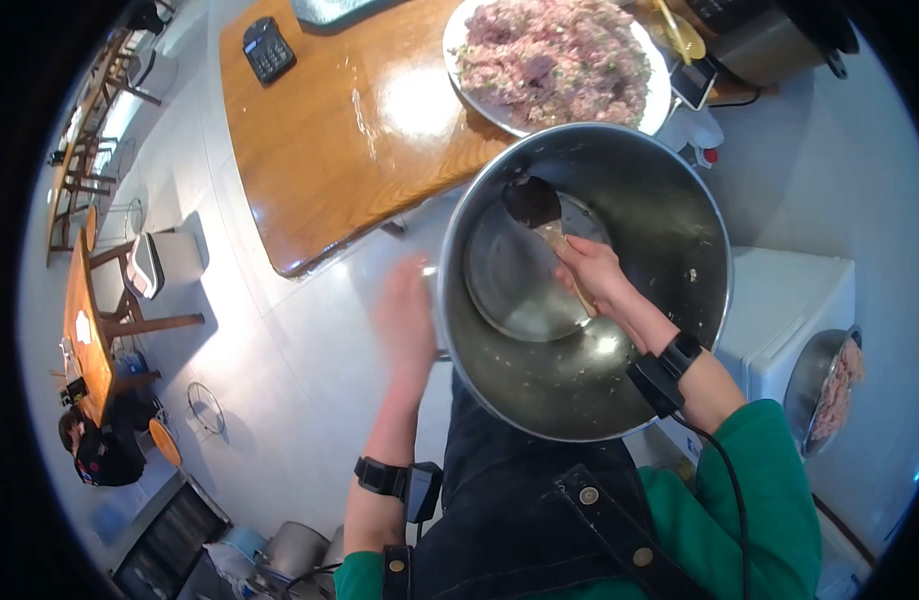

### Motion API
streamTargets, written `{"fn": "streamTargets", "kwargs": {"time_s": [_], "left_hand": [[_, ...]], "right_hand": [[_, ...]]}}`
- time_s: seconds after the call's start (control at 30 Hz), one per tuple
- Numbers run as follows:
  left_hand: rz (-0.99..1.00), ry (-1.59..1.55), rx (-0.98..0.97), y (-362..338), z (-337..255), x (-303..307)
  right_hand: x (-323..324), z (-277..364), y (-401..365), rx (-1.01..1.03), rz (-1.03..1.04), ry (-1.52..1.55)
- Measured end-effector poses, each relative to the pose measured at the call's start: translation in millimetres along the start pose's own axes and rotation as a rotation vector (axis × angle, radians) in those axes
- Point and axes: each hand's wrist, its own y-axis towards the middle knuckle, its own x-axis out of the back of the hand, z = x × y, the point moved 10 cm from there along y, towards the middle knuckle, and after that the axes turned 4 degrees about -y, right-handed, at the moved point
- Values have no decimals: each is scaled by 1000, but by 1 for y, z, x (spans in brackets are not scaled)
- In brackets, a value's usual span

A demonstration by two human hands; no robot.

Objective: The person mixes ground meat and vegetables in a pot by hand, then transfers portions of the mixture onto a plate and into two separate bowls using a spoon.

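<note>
A deep steel pot (715,225) is tilted toward me, its wide mouth showing small pale bits stuck to the inner wall. My right hand (592,270) reaches inside, closed round the light wooden handle of a large spoon (533,203) with a dark rounded head. That head rests over the pot's inner bottom, toward the far left side. Just outside the pot's left wall, near a side handle, is my left hand (404,305), smeared by motion. Beyond the far rim stands a large white dish (460,85) heaped with minced meat (555,60) flecked with green.
The wooden table (330,150) carries a black phone-like device (269,49) and a metal tray (330,8). To the right, a metal bowl (805,390) of pinkish meat sits beside a white cabinet (790,290). Another person (105,450) is at the far left, near tables and stools.
</note>
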Motion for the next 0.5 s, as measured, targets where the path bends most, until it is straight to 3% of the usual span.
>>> {"fn": "streamTargets", "kwargs": {"time_s": [0.03,0.1,0.23,0.3,0.37,0.43,0.47,0.5], "left_hand": [[-34,61,-127,0,-7,1],[2,56,-199,-2,-10,0],[25,12,-184,-3,-3,-4],[104,-28,-17,0,17,-13],[61,-79,-98,1,12,-11],[22,-122,-164,-1,5,-6],[8,-183,-140,0,4,-5],[-3,-244,-111,-1,5,-4]], "right_hand": [[-1,8,-14,27,18,-11],[-1,26,-46,98,39,17],[17,65,-102,271,23,-21],[33,93,-119,318,-17,-33],[61,156,-133,667,-161,-168],[88,214,-128,919,-454,-538],[92,233,-116,939,-462,-533],[92,253,-112,965,-680,-813]]}}
